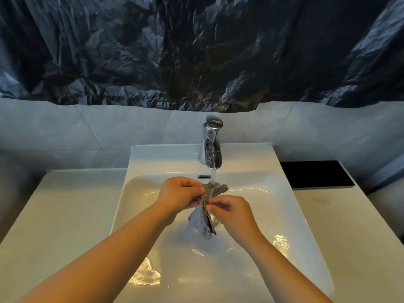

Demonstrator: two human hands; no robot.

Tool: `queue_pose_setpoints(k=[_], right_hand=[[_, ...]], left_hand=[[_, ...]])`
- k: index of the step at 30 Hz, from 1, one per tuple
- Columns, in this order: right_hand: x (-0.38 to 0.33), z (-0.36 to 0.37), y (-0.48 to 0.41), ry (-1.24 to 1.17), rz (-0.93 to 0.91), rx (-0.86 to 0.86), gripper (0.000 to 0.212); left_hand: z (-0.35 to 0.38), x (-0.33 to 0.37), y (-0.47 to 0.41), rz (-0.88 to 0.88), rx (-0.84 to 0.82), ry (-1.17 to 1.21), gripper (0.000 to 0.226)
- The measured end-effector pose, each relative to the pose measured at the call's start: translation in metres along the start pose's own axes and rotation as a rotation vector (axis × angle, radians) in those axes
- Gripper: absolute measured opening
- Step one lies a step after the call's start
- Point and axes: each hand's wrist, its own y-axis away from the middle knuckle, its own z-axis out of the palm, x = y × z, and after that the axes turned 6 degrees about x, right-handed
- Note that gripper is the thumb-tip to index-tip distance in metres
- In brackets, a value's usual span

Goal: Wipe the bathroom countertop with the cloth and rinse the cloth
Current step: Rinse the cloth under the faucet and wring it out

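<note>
You held the grey cloth [201,221] bunched and wet, tail hanging, over the sink [284,215] in the pale countertop [65,215].

From my remote seat, the head view shows crumpled black plastic sheeting [196,51] hung across the upper wall. Its ragged lower edge ends above pale grey wall tiles [65,132]. A chrome tap [211,147] stands at the back of a white basin [295,215], which is set into a pale countertop [54,215] running left and right. At the back right I see a flat black slab [317,173] lying against the wall. Warm light glints off the basin, while the tiles look cooler and bluish.
</note>
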Motion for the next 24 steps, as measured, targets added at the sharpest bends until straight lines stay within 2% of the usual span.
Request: queue_pose_setpoints(k=[5,12,15,21,24], right_hand=[[0.0,-0.003,-0.004,0.05,-0.064,0.027,0.016],[0.003,-0.005,-0.004,0.053,-0.059,-0.011,0.005],[0.002,-0.005,-0.007,0.064,-0.074,0.011,0.01],[0.003,-0.005,-0.011,0.064,-0.074,0.041,0.014],[0.005,-0.011,-0.014,0.027,-0.004,0.053,0.014]], left_hand=[[-0.002,-0.002,0.001,0.004,-0.03,0.011,0.015],[-0.003,-0.008,0.001,-0.053,-0.054,0.052,0.014],[-0.004,-0.007,0.0,-0.071,-0.106,0.057,0.017],[-0.007,-0.008,-0.004,-0.014,-0.081,-0.03,0.016],[-0.014,-0.01,-0.01,0.044,-0.049,-0.135,0.016]])
